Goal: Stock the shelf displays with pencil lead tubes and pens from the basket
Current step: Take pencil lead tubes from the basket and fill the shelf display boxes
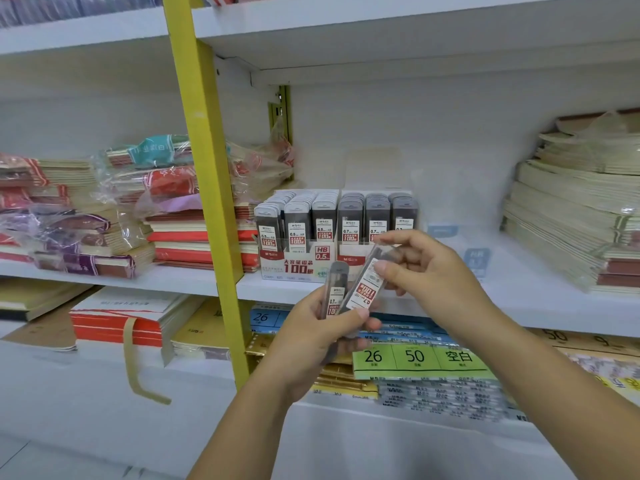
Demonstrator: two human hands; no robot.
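Observation:
My left hand (311, 336) grips a small bunch of dark pencil lead tubes (334, 289) with white and red labels, held upright below the shelf edge. My right hand (420, 268) pinches the top of one tilted lead tube (367, 282) from that bunch. Behind both hands, on the middle shelf, stand two display boxes of lead tubes: the 0.5 HB box (298, 261) on the left and the 0.7 box (377, 220) on the right, both with full rows. No basket or pens are in view.
A yellow upright post (204, 168) divides the shelving left of the display boxes. Stacks of wrapped notebooks (114, 209) fill the left bay, and piles of beige booklets (581, 209) lie at the right. Paper packs (419, 358) sit on the lower shelf under my hands.

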